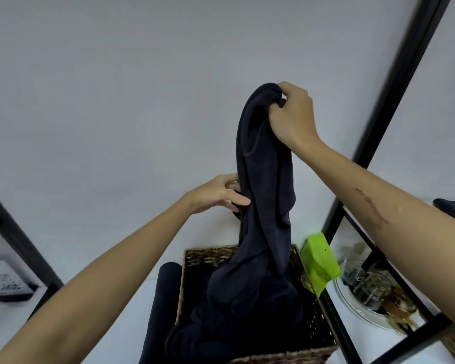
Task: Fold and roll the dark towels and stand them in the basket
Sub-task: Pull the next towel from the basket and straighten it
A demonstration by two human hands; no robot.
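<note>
A dark navy towel (263, 179) hangs in a long bunch above the woven basket (318, 334). My right hand (293, 114) grips its top end, raised high. My left hand (218, 193) pinches the towel's left edge about halfway down. The towel's lower end piles inside the basket and partly over its left wall. A second dark towel (159, 311), rolled or folded long, lies on the white surface just left of the basket.
A bright green box (319, 264) leans by the basket's right side. Black shelf frames run diagonally at the right (394, 82) and lower left. Glassware on a white plate (373, 292) sits on the right shelf. A framed picture (3, 282) stands far left.
</note>
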